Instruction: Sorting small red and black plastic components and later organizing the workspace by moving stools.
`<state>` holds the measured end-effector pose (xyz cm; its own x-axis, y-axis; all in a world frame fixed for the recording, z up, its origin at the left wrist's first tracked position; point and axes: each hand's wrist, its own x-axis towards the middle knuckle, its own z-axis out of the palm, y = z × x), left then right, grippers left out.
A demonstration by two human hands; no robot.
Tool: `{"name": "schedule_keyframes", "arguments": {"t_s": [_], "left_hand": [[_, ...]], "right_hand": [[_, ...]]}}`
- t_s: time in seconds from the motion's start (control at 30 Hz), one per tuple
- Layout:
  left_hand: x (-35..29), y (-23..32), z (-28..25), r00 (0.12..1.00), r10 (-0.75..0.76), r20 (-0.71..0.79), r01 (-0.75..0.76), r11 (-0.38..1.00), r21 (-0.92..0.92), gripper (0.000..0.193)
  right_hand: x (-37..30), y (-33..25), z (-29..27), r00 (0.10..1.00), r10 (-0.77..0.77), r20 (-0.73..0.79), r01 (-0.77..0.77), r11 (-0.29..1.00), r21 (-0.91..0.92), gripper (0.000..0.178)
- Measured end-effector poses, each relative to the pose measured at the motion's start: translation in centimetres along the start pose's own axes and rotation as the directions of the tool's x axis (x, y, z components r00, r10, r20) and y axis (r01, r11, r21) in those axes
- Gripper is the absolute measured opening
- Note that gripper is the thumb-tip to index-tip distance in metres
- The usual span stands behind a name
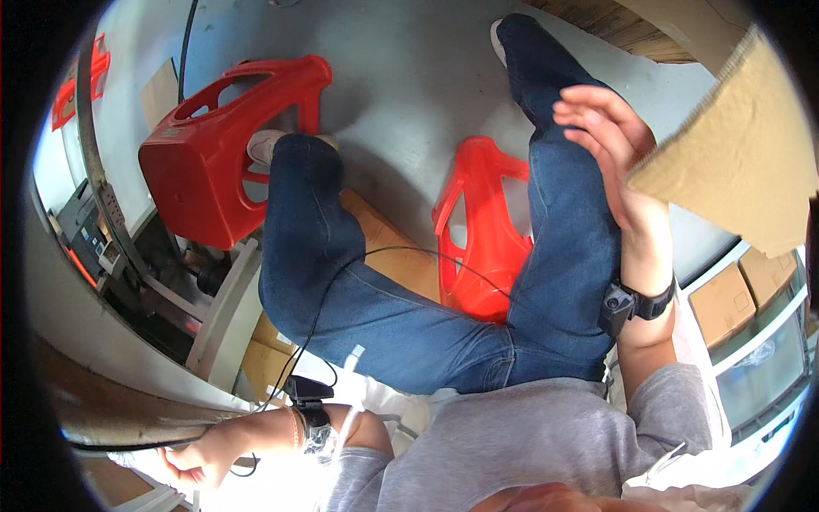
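Note:
At the lower left, my left hand (198, 458) is closed beside the rim of a brown curved surface (128, 405). Something white (141, 462) shows at its fingers, too unclear to name. My right hand (607, 141) is raised over my right knee, its fingers loosely bent and apart with nothing in them. Close beside it hangs a tan sheet with a frayed edge (738, 158), which looks like cardboard or coarse cloth. Each wrist carries a small black device on a strap, the right one (618, 303) and the left one (309, 389).
A red plastic stool (192, 183) lies tipped on the grey floor by my left foot. Another red stool (482, 264) is between my legs, near a flat brown cardboard piece (401, 256). A thin black cable crosses my lap. Cardboard boxes (723, 303) sit on a rack at right.

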<state>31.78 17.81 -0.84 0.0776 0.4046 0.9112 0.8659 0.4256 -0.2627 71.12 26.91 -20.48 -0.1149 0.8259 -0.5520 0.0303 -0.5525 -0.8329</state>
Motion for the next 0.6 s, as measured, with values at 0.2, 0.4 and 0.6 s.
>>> {"name": "schedule_keyframes", "arguments": {"t_s": [0.2, 0.4, 0.6], "left_hand": [[-0.4, -0.1, 0.4, 0.996, 0.043, -0.073, -0.045, 0.999, -0.03, 0.015], [-1.1, 1.0, 0.5, 0.977, 0.038, -0.21, -0.093, 0.962, -0.257, 0.013], [-7.0, 16.3, -6.2, 0.818, 0.073, 0.57, 0.355, 0.717, -0.6, 0.016]], "right_hand": [[-8.7, 2.3, -7.2, 0.986, 0.169, 0.004, -0.154, 0.89, 0.43, 0.025], [-15.9, 14.7, -16.7, 0.84, 0.422, -0.342, -0.361, 0.904, 0.229, 0.027], [-23.9, 30.1, -13.6, 0.426, 0.889, -0.168, -0.837, 0.458, 0.3, 0.067]]}}
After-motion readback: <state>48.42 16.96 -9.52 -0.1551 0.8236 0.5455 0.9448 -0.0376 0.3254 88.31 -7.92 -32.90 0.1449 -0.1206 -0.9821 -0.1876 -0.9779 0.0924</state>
